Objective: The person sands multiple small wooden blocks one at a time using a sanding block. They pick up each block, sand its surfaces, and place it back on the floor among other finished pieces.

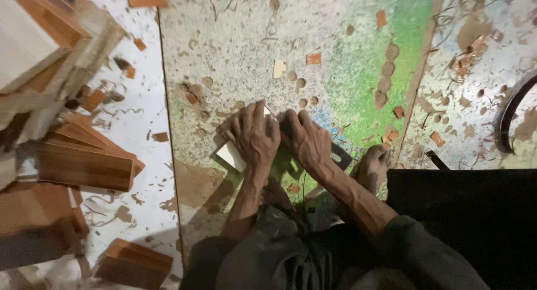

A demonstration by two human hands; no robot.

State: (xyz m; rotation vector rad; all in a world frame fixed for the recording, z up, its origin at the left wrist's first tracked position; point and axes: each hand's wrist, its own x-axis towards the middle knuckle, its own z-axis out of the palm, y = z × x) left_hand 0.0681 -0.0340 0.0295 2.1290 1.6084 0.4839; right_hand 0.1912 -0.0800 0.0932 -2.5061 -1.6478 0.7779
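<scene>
- Two bare hands press down side by side on a pale, flat, square-cornered wooden piece [231,154] lying on the speckled white-and-green painted floor board [335,72], near the middle of the scene.
- Left hand [254,134] lies flat on the piece, fingers spread and pointing far, pressing rather than closing around it.
- Right hand [306,140] has its grip closed on a dark flat-bladed tool [340,154] whose body pokes out to the right of the wrist; its working edge is hidden under the fingers.
- Risk, as I judge it: the hands are touching each other, so a slip of the tool toward the left could meet the left fingers.
- Another risk: the pale piece is held only by palm pressure on a dusty, shaving-strewn surface and could skid or turn.
- A bare foot [373,164] rests just right of the right hand, close to the tool's path.
- Small orange-brown wood offcuts [314,58] and curled shavings litter the board far of the hands.
- Stacked reddish-brown wooden blocks [84,167] crowd the left side, well apart from the hands.
- A dark curved band [506,119] lies at the far right.
</scene>
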